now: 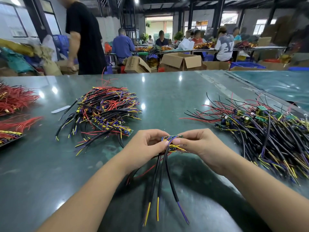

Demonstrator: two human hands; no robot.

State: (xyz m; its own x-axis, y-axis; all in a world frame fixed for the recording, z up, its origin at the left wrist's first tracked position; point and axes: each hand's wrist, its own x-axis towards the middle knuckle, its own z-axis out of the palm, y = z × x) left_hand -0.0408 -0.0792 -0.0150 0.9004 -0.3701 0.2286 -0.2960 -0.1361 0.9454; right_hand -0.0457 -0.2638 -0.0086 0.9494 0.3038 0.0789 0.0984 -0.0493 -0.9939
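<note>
Tabletop: the green tabletop (pixel 167 97) is filling the lower view and carrying everything named below, with lamp glare shining on its far half.
Right heap: a wide heap of wired boards (pixel 267 131) is spreading along the right edge. Its black, red, yellow and purple wires are pointing every way, and small green boards are lying at its far end.
Middle heap: a tighter heap of the same wired boards (pixel 103 111) is lying left of centre, well apart from the hands. Its wire ends are fanning toward the left and near edges.
Red wires: bundles of red wires (pixel 15 97) are lying at the left edge, partly cut off by the frame.
Left hand: the left hand (pixel 145 144) is working over the near middle of the tabletop, fingers curled, pinching the left end of the circuit board.
Right hand: the right hand (pixel 199 144) is meeting it from the right, fingers curled, pinching the board's right end.
Black cables: 3 black cables (pixel 160 178) are hanging from the board toward the near edge, with yellow and purple cores showing at their ends. It is unclear whether the ends are touching the tabletop.
Circuit board: the small green circuit board (pixel 172 137) is sitting between both hands' fingertips, between the 2 heaps. Short yellow wires (pixel 175 147) are looping just under it.
White strip: a white strip (pixel 60 109) is lying flat just left of the middle heap.
</note>
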